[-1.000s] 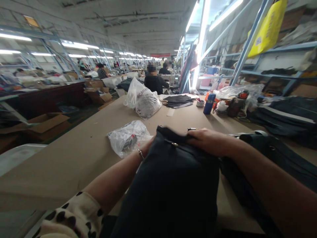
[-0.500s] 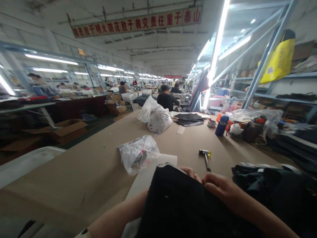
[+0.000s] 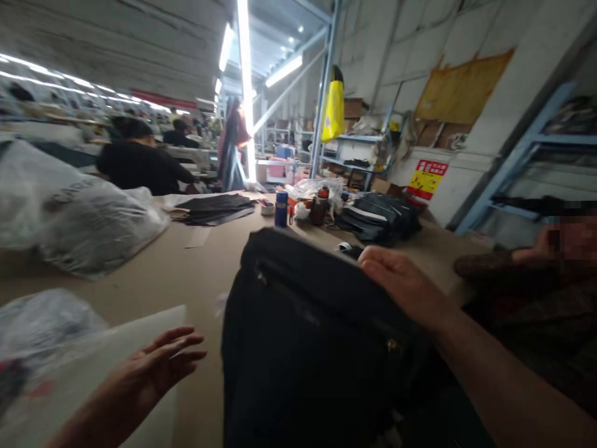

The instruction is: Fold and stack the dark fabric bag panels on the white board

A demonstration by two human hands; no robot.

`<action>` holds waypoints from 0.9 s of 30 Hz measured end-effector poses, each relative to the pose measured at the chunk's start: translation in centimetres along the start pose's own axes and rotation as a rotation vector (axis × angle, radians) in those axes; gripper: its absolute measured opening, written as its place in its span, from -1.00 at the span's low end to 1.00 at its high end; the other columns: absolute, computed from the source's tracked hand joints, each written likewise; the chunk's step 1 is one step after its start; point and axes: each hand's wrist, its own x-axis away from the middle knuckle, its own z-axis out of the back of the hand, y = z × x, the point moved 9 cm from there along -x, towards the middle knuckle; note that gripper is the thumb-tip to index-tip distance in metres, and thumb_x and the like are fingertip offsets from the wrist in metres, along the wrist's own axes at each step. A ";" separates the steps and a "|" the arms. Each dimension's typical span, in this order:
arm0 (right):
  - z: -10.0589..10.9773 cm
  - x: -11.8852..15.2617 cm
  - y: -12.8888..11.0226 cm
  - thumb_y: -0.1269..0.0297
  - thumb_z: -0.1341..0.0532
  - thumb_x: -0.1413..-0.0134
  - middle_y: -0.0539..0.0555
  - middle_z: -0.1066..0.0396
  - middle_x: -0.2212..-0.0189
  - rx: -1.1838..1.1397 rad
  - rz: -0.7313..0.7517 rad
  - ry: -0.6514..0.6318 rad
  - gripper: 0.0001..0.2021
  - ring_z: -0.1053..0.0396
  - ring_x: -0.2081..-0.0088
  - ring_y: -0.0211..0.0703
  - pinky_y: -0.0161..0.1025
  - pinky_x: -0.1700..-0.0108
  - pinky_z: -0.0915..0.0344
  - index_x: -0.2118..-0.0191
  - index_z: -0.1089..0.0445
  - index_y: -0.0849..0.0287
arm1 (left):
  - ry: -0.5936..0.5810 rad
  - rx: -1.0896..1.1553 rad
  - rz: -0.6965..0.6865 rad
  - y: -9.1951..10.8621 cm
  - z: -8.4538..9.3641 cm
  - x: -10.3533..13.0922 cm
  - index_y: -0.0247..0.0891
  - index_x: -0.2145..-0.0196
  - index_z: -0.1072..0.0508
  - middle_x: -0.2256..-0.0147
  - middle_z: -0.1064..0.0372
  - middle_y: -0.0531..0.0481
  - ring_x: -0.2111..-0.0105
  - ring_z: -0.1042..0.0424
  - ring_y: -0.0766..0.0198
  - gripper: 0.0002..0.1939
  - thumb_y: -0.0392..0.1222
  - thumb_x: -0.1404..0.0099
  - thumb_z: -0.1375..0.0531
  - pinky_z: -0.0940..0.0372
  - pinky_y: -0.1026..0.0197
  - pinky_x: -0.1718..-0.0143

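Note:
A black bag with a zipper across its front stands upright before me. My right hand grips its top edge at the right corner, thumb and fingers closed on the fabric. To the left of the bag, my left hand is held in the air, apart from it, fingers stretched and holding nothing. Under the left hand lies a pale sheet on the brown table. Beside that sheet is a clear plastic bag with something dark and red inside.
A large filled plastic bag sits at the left. Farther back are dark fabric pieces, a blue bottle, a dark bottle and a stack of dark fabric. A person is close at the right; another sits beyond the table.
My view has turned to the right. The left hand has come away from the black bag and opened; the right hand still holds its top edge. The bag's zippered side now faces me.

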 end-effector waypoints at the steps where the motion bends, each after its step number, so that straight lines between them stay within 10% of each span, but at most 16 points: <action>1: 3.2 0.0 1.2 -0.04 -0.12 -0.11 -0.08 -0.16 0.54 -0.056 -0.069 0.090 -0.65 -0.10 0.54 -0.39 -0.44 0.55 -0.03 0.40 -0.23 0.20 | 0.018 0.023 0.079 -1.4 0.5 -0.9 -0.28 0.34 -0.44 0.36 -0.49 -0.11 0.38 -0.49 0.00 -0.44 -0.30 0.43 -0.43 -0.45 0.15 0.44; 6: 14.6 -0.5 9.8 -0.16 -0.18 0.06 -0.06 -0.22 0.58 0.008 -0.190 0.351 -0.56 -0.16 0.59 -0.34 -0.40 0.59 -0.11 0.40 -0.20 0.18 | 0.049 0.067 0.206 -6.8 3.6 -4.6 -0.28 0.26 -0.35 0.37 -0.48 -0.11 0.36 -0.48 0.04 -0.24 -0.34 0.53 -0.48 -0.45 0.20 0.42; 11: 17.2 -1.8 15.9 -0.08 -0.14 0.03 0.16 -0.37 0.33 0.338 -0.127 0.416 -0.53 -0.35 0.33 -0.10 -0.12 0.24 -0.33 0.17 -0.33 0.25 | -0.010 -0.163 0.124 -6.5 1.9 -6.7 -0.18 0.23 -0.36 0.28 -0.47 -0.02 0.28 -0.47 0.09 -0.31 0.07 0.34 -0.45 -0.43 0.25 0.42; 14: 14.3 -1.3 15.4 -0.01 -0.10 -0.03 0.25 -0.29 -0.02 0.463 -0.031 0.379 -0.47 -0.24 -0.04 0.03 0.00 -0.13 -0.13 -0.03 -0.31 0.26 | -0.116 -0.495 -0.076 -2.7 -5.3 -5.7 -0.19 0.18 -0.41 0.12 -0.42 -0.11 0.08 -0.39 -0.01 -0.29 0.33 0.20 -0.29 -0.42 0.13 0.19; 20: 6.6 0.1 15.6 -0.28 0.12 -0.11 0.16 0.13 -0.29 0.871 -0.199 0.019 -0.29 0.23 -0.28 0.33 0.35 -0.19 0.22 -0.27 -0.02 0.01 | -0.485 -1.043 -0.934 4.3 -28.7 -0.3 -0.04 -0.08 -0.32 -0.18 -0.11 0.04 -0.17 -0.12 0.07 -0.46 0.21 -0.22 0.00 -0.09 -0.03 -0.18; 23: 6.8 0.7 17.9 -0.36 0.13 -0.03 0.19 0.17 -0.30 0.927 -0.264 -0.023 -0.21 0.31 -0.28 0.40 0.42 -0.17 0.32 -0.28 0.00 0.00 | -0.590 -1.279 -1.121 2.8 -37.1 -0.6 -0.07 -0.16 -0.26 -0.23 0.00 -0.02 -0.23 0.02 0.01 -0.44 0.14 -0.27 0.05 0.00 -0.08 -0.20; 27: 8.2 1.8 22.9 -0.38 0.03 0.04 0.22 0.07 -0.27 0.892 -0.304 -0.044 -0.16 0.14 -0.24 0.41 0.40 -0.16 0.17 -0.28 -0.01 0.01 | -0.598 -1.597 -0.946 -3.4 -41.4 -6.9 -0.01 -0.23 -0.13 -0.27 0.09 -0.07 -0.25 0.16 -0.24 -0.30 0.17 -0.16 -0.09 0.16 -0.28 -0.18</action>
